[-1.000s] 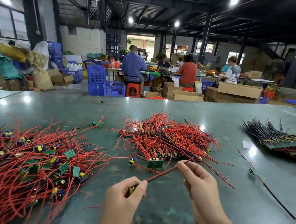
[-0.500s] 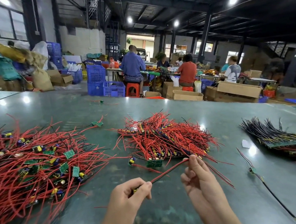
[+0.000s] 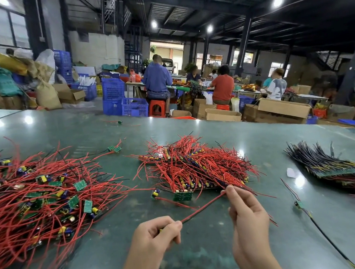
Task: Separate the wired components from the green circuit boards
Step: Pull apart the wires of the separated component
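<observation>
Hands sit apart above the green table (image 3: pixel 263 145) — the left hand (image 3: pixel 154 239) curls round one end of a red wire (image 3: pixel 204 207), the right hand (image 3: pixel 246 213) pinches the other end. Just beyond lies a middle heap of wires (image 3: pixel 198 165); a larger pile with green boards (image 3: pixel 33 198) spreads left, dark wires (image 3: pixel 324 160) right.

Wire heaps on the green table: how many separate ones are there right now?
3: a sprawling red heap at left, a red pile in the centre beyond the hands, and a dark-wired bundle at right. A few loose pieces lie apart.
</observation>
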Action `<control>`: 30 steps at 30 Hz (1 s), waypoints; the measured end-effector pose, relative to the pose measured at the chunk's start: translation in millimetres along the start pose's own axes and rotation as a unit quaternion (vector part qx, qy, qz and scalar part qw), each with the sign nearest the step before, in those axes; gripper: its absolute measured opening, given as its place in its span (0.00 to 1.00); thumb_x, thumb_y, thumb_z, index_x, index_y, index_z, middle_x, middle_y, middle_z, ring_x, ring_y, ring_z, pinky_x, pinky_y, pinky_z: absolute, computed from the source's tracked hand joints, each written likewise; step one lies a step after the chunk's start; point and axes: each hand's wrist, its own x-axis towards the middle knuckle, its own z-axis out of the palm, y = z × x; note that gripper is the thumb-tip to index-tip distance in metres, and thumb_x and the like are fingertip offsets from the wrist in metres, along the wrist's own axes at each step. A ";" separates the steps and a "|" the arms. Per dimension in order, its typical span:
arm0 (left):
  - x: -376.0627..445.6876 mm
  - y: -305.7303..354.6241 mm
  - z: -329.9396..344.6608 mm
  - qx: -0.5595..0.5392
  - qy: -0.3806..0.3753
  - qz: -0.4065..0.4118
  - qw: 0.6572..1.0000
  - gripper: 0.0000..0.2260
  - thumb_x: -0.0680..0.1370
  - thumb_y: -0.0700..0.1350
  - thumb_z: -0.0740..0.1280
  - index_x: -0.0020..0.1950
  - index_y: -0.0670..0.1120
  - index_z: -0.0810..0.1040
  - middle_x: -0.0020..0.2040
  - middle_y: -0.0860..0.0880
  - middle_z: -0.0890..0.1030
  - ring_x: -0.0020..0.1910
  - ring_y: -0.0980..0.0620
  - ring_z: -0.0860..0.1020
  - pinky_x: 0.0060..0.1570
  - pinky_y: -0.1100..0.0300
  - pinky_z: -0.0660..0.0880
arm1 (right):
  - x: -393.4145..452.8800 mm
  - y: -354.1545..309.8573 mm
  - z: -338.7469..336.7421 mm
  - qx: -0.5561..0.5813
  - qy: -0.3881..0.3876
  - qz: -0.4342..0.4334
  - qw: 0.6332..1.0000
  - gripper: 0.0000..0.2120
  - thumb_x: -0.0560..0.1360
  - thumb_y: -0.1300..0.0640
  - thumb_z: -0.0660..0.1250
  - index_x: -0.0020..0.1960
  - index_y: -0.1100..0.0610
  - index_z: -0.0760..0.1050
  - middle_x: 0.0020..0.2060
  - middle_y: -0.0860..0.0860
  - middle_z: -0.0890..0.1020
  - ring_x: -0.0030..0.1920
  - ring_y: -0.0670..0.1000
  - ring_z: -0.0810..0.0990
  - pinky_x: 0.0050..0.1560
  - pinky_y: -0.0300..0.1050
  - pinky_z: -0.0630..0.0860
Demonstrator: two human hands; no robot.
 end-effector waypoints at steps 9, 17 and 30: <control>8.1 -4.3 -9.8 -0.377 0.011 -0.165 0.912 0.14 0.71 0.48 0.59 0.42 0.40 0.78 0.27 0.48 0.67 0.20 0.54 0.63 0.20 0.64 0.61 | 5.6 2.2 -1.7 -0.044 -0.043 0.008 0.998 0.09 0.77 0.53 0.63 0.50 0.54 0.81 0.39 0.47 0.84 0.28 0.41 0.68 0.32 0.36 0.66; 21.4 -11.4 -19.2 -0.358 0.159 -0.052 0.919 0.14 0.64 0.39 0.68 0.48 0.43 0.79 0.38 0.52 0.82 0.36 0.57 0.74 0.39 0.65 0.70 | -2.0 -4.4 -1.4 -0.091 -0.056 -0.155 0.982 0.10 0.78 0.62 0.60 0.45 0.53 0.79 0.35 0.46 0.81 0.36 0.41 0.75 0.45 0.38 0.68; 7.8 -15.3 -7.3 -0.240 0.084 0.007 0.967 0.18 0.57 0.41 0.78 0.46 0.46 0.85 0.43 0.42 0.85 0.41 0.54 0.83 0.42 0.68 0.77 | -37.3 23.7 24.2 -0.171 -0.308 0.027 0.935 0.17 0.72 0.47 0.59 0.46 0.56 0.82 0.32 0.51 0.80 0.25 0.47 0.72 0.26 0.38 0.68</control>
